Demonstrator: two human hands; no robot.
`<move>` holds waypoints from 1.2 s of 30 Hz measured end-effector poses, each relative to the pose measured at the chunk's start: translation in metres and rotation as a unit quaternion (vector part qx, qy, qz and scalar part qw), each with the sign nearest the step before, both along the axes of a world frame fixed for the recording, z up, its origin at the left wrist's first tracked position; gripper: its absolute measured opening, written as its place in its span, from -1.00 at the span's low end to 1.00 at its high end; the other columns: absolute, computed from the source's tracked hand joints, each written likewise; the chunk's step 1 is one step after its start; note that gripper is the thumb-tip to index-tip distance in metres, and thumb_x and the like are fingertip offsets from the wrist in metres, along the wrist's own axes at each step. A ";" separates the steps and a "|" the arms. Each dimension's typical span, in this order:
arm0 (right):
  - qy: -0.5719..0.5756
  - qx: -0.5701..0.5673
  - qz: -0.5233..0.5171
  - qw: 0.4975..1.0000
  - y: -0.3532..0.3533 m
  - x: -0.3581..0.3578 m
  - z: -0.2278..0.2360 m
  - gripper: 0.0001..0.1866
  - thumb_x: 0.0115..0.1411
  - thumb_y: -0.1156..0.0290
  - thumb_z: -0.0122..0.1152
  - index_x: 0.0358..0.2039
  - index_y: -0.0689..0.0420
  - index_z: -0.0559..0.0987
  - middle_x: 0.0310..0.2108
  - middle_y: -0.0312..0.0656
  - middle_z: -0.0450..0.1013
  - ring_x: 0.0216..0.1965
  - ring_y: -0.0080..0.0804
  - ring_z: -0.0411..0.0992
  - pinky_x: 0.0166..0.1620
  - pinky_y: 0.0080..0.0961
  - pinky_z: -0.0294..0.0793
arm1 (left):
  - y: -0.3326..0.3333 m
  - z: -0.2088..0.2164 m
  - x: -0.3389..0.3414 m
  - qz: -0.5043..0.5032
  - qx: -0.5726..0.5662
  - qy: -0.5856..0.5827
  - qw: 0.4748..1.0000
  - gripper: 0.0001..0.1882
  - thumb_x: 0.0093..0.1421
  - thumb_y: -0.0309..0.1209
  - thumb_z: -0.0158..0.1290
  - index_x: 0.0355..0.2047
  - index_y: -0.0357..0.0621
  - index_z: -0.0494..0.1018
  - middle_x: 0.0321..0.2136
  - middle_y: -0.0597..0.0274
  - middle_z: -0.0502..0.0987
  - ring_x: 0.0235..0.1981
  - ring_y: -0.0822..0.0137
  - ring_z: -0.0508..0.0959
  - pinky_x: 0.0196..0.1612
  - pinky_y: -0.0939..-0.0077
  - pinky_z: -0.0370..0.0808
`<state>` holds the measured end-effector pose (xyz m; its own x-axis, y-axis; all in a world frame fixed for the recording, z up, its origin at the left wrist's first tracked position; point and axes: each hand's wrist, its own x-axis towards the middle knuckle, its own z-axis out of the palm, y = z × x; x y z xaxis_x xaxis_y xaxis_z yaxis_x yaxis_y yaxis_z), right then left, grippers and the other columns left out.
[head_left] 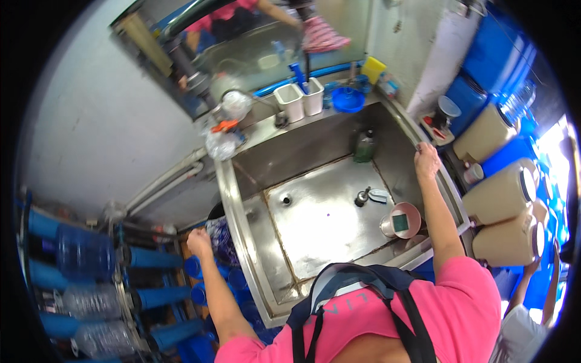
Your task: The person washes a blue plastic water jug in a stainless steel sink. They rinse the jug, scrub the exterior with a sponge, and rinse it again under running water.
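A wide stainless steel sink (pixel 315 224) lies in front of me. Over its right rim is my right hand (pixel 427 160), fingers curled closed; whether it grips the rim I cannot tell. Out past the left rim, my left hand (pixel 198 242) is closed in a fist beside a dark patterned cloth or bag (pixel 222 239); anything inside it is hidden. Within the sink stand a green bottle (pixel 364 149) and a small dark bottle (pixel 362 198), next to a blue-and-white scrub brush (pixel 378 195). A pink bowl (pixel 413 216), a pale cup (pixel 386 227) and a green scouring pad (pixel 400 222) sit at its near right.
Along the back ledge are two white holders (pixel 290 104), a blue bowl (pixel 348 101) and clear plastic bags (pixel 221 142). Beige jerrycans (pixel 499 190) and blue drums (pixel 493 48) crowd the right. Large water bottles (pixel 85 251) fill a rack at left. Another person's arm (pixel 525 281) shows at lower right.
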<state>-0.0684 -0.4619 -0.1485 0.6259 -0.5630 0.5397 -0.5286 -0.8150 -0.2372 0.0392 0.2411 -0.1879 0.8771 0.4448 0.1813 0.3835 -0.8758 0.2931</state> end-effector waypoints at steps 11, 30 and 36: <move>0.087 -0.125 0.005 0.988 -0.016 0.000 -0.024 -0.83 -0.16 0.42 0.21 -0.45 0.07 0.57 -0.27 -0.20 0.38 -0.07 -0.23 0.32 -0.07 -0.27 0.29 | -0.162 0.070 -0.038 -0.207 -0.524 -0.218 0.797 -0.73 0.13 -0.62 -0.06 -0.13 -0.19 0.34 -0.51 0.29 0.40 -0.63 0.52 0.41 -0.61 0.66 0.38; 0.059 0.083 0.420 0.902 0.108 0.151 -0.006 -0.68 -0.09 0.55 0.18 -0.28 -0.02 0.40 -0.30 -0.13 0.39 -0.24 -0.07 0.40 -0.28 -0.15 0.43 | -0.261 0.004 -0.129 -0.129 -0.723 0.145 0.663 -0.81 0.22 -0.52 -0.02 -0.17 -0.22 0.48 -0.35 0.25 0.49 -0.37 0.45 0.48 -0.35 0.57 0.47; 0.101 0.721 0.477 0.491 0.147 0.028 -0.007 -0.68 0.09 0.48 0.32 -0.29 0.11 0.30 -0.55 -0.34 0.37 -0.59 -0.60 0.40 -0.62 -0.62 0.43 | -0.291 -0.016 -0.118 -0.047 -0.801 0.155 0.576 -0.39 0.25 0.20 -0.13 -0.12 -0.12 0.45 -0.25 0.26 0.48 -0.29 0.36 0.48 -0.28 0.44 0.44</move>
